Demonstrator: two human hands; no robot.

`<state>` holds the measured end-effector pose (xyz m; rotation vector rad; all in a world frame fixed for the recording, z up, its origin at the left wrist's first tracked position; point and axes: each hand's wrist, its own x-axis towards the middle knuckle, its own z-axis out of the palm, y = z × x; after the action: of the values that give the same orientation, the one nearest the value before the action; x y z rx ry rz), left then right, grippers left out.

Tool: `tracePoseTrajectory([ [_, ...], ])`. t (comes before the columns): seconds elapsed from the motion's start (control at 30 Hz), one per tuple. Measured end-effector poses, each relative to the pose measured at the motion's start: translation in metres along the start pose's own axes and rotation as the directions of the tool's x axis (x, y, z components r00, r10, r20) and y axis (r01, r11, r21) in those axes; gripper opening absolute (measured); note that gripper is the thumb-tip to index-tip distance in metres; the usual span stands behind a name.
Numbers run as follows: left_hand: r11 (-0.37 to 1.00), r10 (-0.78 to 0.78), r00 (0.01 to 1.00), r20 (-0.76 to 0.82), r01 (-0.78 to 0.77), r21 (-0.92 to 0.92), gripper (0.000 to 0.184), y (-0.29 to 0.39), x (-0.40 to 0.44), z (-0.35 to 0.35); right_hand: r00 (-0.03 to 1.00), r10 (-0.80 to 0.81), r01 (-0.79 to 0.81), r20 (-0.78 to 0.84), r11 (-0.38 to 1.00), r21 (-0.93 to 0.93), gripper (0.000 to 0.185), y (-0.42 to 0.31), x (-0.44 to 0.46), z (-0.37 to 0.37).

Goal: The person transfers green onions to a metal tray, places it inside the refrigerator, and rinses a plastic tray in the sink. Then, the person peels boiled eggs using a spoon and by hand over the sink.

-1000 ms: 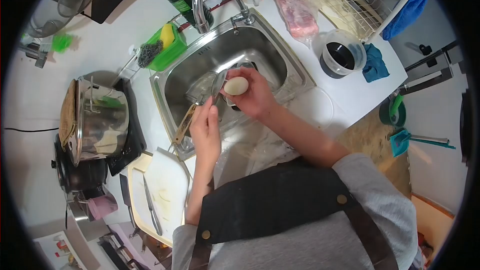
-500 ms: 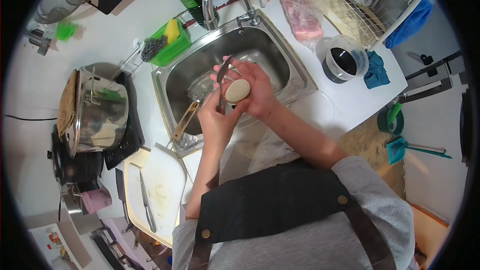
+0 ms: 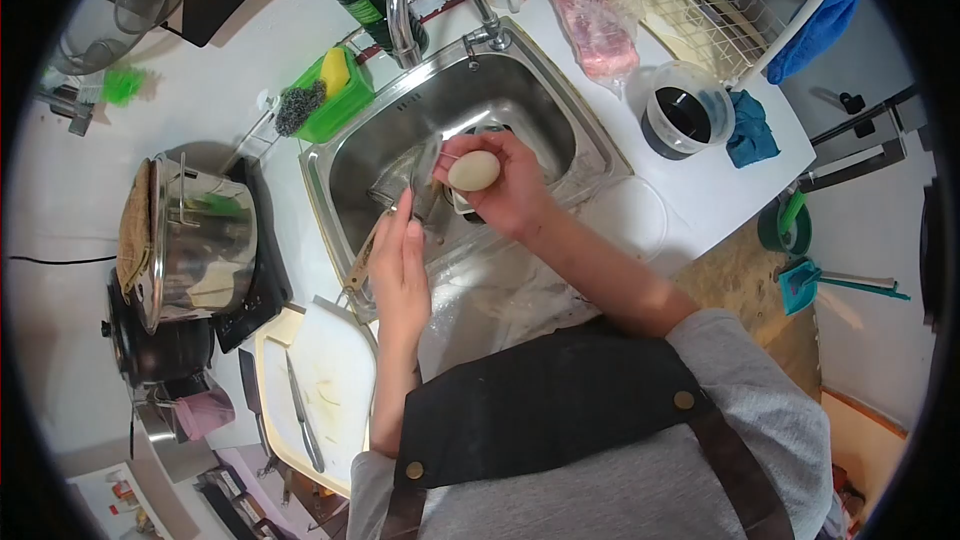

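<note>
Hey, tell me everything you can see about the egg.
The egg is a smooth, pale cream oval, its shell matte-looking; I can't make out any crack on the side in view. It lies on its side in the right hand, cradled by palm and fingers, above the sink. Its underside is hidden.

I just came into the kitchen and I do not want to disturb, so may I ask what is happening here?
A person works over the sink with bare hands. The right hand holds a pale egg, which looks whole. The left hand grips what seems to be a metal spoon, its bowl beside the egg and apparently not touching it. Wrapped meat lies on the counter beyond the sink, and a large pot stands at the left.
</note>
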<state>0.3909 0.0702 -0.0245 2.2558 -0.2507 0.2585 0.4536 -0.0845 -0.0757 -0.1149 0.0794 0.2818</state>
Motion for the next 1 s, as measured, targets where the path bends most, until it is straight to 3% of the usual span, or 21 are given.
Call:
tracePoseTrajectory([
  [0.1, 0.972, -0.180, 0.983, 0.030, 0.182, -0.145, 0.030, 0.009, -0.015, -0.004, 0.997, -0.053, 0.061, 0.049, 0.981, -0.186, 0.037, -0.004, 0.006, -0.001],
  [0.2, 0.996, -0.053, 0.998, -0.024, 0.051, -0.078, 0.028, -0.001, -0.022, -0.004, 0.999, -0.044, 0.036, -0.033, 0.979, -0.202, 0.039, -0.001, 0.005, 0.002],
  [0.4, 0.999, 0.035, 0.997, -0.067, -0.034, 0.018, 0.028, 0.001, -0.023, -0.003, 0.970, -0.035, -0.010, -0.241, 0.983, -0.182, 0.039, 0.003, 0.002, -0.001],
  [0.7, 1.000, -0.012, 1.000, -0.026, 0.012, 0.023, 0.032, 0.007, -0.023, 0.000, 0.980, -0.013, -0.023, -0.200, 0.984, -0.177, 0.042, 0.004, 0.004, -0.013],
  [0.8, 0.999, -0.019, 1.000, 0.002, 0.019, 0.046, 0.031, 0.013, -0.021, -0.002, 0.997, 0.021, -0.035, -0.069, 0.978, -0.207, 0.044, 0.004, 0.004, -0.016],
  [0.9, 0.999, 0.011, 1.000, 0.007, -0.012, 0.046, 0.030, 0.014, -0.019, -0.001, 0.989, 0.029, -0.060, -0.143, 0.974, -0.218, 0.046, 0.006, 0.002, -0.009],
  [1.0, 0.987, 0.096, 0.994, 0.048, -0.101, 0.126, 0.029, 0.016, -0.013, -0.006, 0.997, 0.049, -0.063, -0.055, 0.955, -0.290, 0.046, 0.007, 0.003, -0.017],
])
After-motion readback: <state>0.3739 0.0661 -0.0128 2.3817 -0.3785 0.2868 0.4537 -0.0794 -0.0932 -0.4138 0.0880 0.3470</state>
